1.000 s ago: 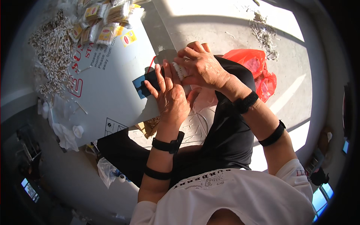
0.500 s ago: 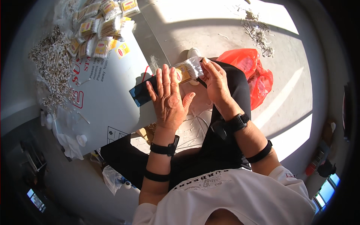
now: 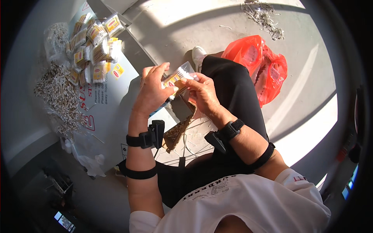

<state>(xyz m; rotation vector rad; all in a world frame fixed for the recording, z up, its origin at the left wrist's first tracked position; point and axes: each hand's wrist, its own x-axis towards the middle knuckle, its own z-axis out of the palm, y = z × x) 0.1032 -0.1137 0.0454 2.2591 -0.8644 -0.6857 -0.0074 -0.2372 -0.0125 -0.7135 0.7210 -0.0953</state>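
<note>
In the head view, the left hand and the right hand meet over the person's lap, both grasping one small clear packet of white sticks with a yellow label. The left hand's fingers curl round the packet's left end and the right hand's fingertips pinch its right end, so the packet sits between them, tilted, just above the black trouser leg. Each wrist bears a black strap with a small black device.

To the left lies a pale printed sheet on the floor. At its far end rests a heap of filled packets of the same kind, and left of that a loose spread of white sticks. To the far right, beside the knee, an orange plastic bag lies on the grey floor, with another scatter of sticks farther off.
</note>
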